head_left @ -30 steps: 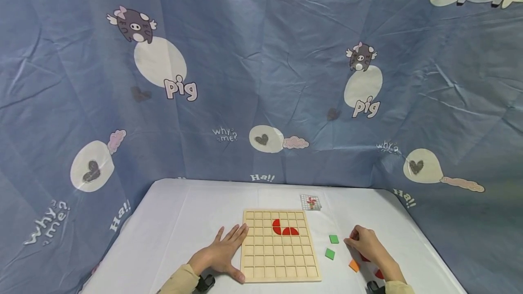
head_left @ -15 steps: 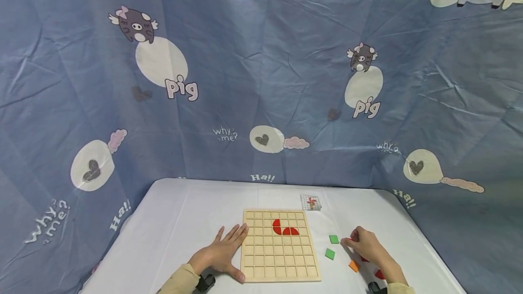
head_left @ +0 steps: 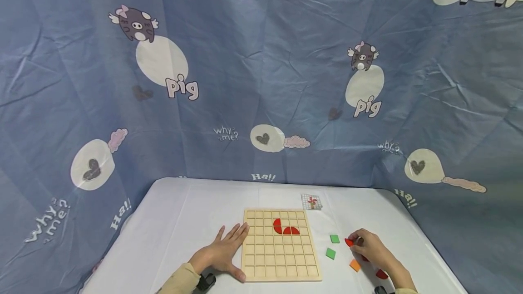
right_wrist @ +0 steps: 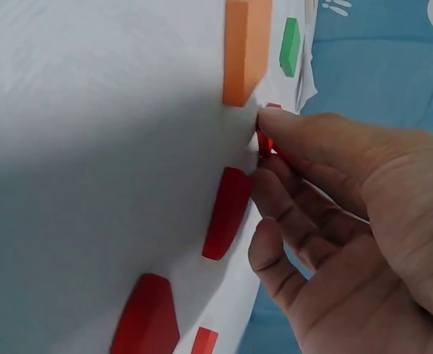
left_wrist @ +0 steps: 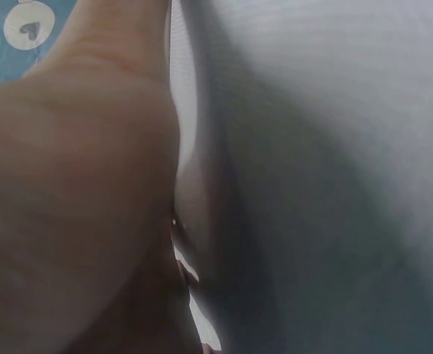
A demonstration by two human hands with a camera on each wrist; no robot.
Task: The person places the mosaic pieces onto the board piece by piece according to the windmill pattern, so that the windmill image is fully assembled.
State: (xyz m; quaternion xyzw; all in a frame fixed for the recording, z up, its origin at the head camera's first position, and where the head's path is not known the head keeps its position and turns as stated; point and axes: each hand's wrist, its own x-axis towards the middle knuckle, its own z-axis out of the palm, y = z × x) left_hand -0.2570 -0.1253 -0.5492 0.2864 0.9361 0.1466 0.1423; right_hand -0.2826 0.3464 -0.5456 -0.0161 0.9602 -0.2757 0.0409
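Note:
My left hand (head_left: pixel 224 251) lies spread on the white tabletop, fingertips on the left edge of a wooden grid board (head_left: pixel 282 260). Several red quarter-circle pieces (head_left: pixel 291 230) sit in the board's upper cells. To the right of the board, my right hand (head_left: pixel 369 246) pinches another red quarter-circle piece (head_left: pixel 348 242) between thumb and index finger, low over the table. In the right wrist view the thumb (right_wrist: pixel 297 129) partly hides this piece (right_wrist: pixel 265 144). The left wrist view is mostly filled by the blurred left hand (left_wrist: pixel 76 192).
Two green squares (head_left: pixel 334 238) lie between board and right hand. An orange square (head_left: pixel 354 265) and more red pieces (head_left: pixel 382 274) are near the right wrist. A small pattern card (head_left: pixel 311 202) lies behind the board. A blue printed curtain (head_left: pixel 229 80) surrounds the table.
The right hand has shifted slightly right and its fingers have parted somewhat, so more of the red quarter-circle piece shows at the fingertips. The left hand stays in place.

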